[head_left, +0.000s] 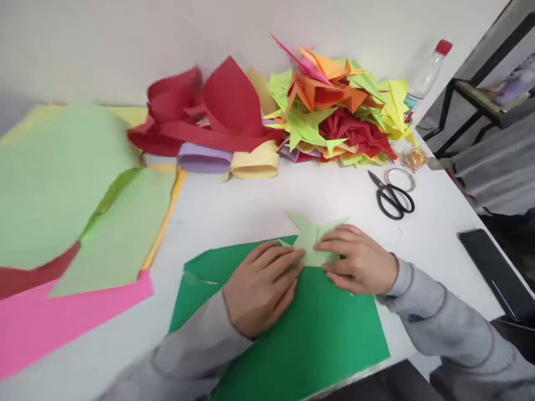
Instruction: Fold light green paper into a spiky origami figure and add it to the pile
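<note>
Folded pale-green paper (308,248): partly hidden by hands (263,287) | pink sheet (83,320): cut off left | bottle label (411,102): blurred

No legible text, bottle label (412,102) too blurred

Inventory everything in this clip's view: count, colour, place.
folded paper: one, pale green, between hands
sheet: one, green, beneath
loose sheets: several, green, pink, red, yellow, left
curled paper: unclear, red, back centre
paper loops: about two, purple, cream, back centre
pointed paper shapes: many, mixed, back right
bottle: one, clear, back right
scissors: one, black, right
ring: one, pale, beside scissors
packet: one, orange, behind ring
slab: one, black, right edge
table: one, white, beneath
wall: one, whitish, behind
frame: one, black, far right
cloth: one, grey, below frame
sleeves: two, grey, forearms
left hand: one, bare, on folded paper
right hand: one, bare, likewise
</note>
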Demonstrator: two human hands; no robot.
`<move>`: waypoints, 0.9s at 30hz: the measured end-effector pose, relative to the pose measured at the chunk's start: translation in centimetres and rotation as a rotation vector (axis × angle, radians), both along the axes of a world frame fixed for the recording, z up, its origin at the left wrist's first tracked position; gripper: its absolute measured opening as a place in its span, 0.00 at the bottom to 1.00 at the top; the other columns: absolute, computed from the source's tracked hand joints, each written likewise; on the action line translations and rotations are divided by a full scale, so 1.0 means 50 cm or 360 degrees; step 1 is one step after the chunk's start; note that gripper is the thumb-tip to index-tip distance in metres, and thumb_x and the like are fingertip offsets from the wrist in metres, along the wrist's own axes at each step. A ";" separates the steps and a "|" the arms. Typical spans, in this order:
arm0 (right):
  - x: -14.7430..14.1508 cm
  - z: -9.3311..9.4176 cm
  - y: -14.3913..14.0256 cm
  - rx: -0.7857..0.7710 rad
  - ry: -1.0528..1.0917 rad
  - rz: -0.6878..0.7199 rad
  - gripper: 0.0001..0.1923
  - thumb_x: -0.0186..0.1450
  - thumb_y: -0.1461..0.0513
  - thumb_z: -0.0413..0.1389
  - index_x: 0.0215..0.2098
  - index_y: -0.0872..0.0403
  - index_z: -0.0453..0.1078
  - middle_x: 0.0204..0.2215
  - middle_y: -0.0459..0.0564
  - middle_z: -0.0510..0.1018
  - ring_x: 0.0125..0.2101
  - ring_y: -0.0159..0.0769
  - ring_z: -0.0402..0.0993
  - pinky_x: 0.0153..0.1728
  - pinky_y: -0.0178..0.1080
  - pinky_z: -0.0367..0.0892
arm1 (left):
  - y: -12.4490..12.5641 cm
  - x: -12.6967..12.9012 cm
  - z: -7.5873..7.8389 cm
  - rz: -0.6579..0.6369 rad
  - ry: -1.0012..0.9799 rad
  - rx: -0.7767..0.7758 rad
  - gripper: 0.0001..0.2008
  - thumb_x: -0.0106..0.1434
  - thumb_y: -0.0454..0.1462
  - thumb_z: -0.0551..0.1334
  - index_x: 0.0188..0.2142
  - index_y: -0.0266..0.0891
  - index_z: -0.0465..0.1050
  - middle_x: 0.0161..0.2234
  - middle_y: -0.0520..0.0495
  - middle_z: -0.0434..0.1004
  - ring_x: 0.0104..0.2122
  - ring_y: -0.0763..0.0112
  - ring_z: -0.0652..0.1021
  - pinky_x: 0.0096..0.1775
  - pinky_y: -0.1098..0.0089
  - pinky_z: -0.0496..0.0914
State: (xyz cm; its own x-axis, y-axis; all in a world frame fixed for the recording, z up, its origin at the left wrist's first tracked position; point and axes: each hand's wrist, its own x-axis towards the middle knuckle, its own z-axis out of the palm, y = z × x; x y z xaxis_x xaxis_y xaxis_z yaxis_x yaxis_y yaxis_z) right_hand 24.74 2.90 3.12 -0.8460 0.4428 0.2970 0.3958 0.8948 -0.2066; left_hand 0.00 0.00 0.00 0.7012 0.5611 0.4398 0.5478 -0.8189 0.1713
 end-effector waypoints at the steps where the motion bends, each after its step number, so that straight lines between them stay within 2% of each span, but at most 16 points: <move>1: -0.002 -0.002 0.001 0.0015 -0.0005 -0.0001 0.12 0.67 0.59 0.53 0.34 0.53 0.78 0.48 0.53 0.78 0.48 0.45 0.69 0.49 0.51 0.61 | -0.002 0.005 0.000 0.0020 0.0023 0.0005 0.13 0.65 0.32 0.54 0.46 0.36 0.74 0.48 0.40 0.76 0.47 0.57 0.72 0.51 0.50 0.66; 5: -0.012 -0.006 -0.001 0.0046 -0.0005 -0.0038 0.13 0.67 0.57 0.53 0.38 0.52 0.78 0.46 0.55 0.77 0.46 0.45 0.69 0.48 0.51 0.62 | -0.006 0.020 -0.002 0.0082 0.0042 0.0045 0.14 0.64 0.35 0.55 0.47 0.39 0.74 0.45 0.40 0.77 0.44 0.55 0.73 0.48 0.48 0.68; 9: -0.018 -0.004 -0.005 0.0006 0.0031 -0.0091 0.13 0.66 0.59 0.53 0.34 0.54 0.79 0.45 0.56 0.78 0.45 0.46 0.70 0.46 0.49 0.64 | -0.008 0.021 0.002 0.0100 -0.0009 0.0045 0.12 0.63 0.33 0.55 0.42 0.38 0.76 0.45 0.41 0.78 0.45 0.55 0.74 0.50 0.47 0.66; 13: -0.012 -0.003 -0.002 -0.0082 0.0029 -0.0068 0.14 0.66 0.61 0.52 0.30 0.54 0.79 0.46 0.56 0.78 0.46 0.45 0.71 0.47 0.49 0.64 | -0.006 0.011 0.010 0.0059 -0.0047 -0.0007 0.13 0.64 0.31 0.53 0.40 0.36 0.76 0.47 0.41 0.79 0.46 0.58 0.75 0.53 0.49 0.65; 18: 0.002 -0.004 0.007 -0.0173 0.0003 -0.0014 0.15 0.67 0.61 0.51 0.31 0.54 0.79 0.48 0.55 0.78 0.49 0.44 0.71 0.49 0.48 0.64 | 0.013 -0.017 0.006 -0.0035 -0.0007 -0.0007 0.15 0.63 0.29 0.53 0.44 0.36 0.76 0.47 0.43 0.80 0.49 0.60 0.75 0.57 0.52 0.63; 23: 0.007 -0.005 0.009 -0.0141 0.0003 -0.0009 0.14 0.67 0.60 0.52 0.33 0.54 0.79 0.48 0.56 0.77 0.49 0.46 0.71 0.47 0.49 0.64 | 0.044 -0.044 -0.006 0.0039 0.0053 0.0192 0.14 0.64 0.30 0.53 0.45 0.38 0.75 0.48 0.44 0.80 0.51 0.58 0.75 0.55 0.52 0.65; 27: 0.002 -0.004 0.005 -0.0069 0.0022 -0.0050 0.13 0.66 0.61 0.52 0.32 0.54 0.79 0.49 0.58 0.76 0.49 0.48 0.69 0.46 0.50 0.64 | 0.049 -0.041 0.001 0.0114 0.0065 0.0335 0.12 0.64 0.30 0.54 0.45 0.34 0.73 0.48 0.40 0.79 0.49 0.55 0.76 0.52 0.51 0.67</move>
State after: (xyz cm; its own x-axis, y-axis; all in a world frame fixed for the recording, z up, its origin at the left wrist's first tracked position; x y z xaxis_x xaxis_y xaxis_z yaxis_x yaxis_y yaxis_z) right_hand 24.85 3.17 2.91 -0.8273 0.4820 0.2887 0.4205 0.8720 -0.2508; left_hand -2.07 2.43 0.05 0.6826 0.5089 0.5245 0.6086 -0.7931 -0.0226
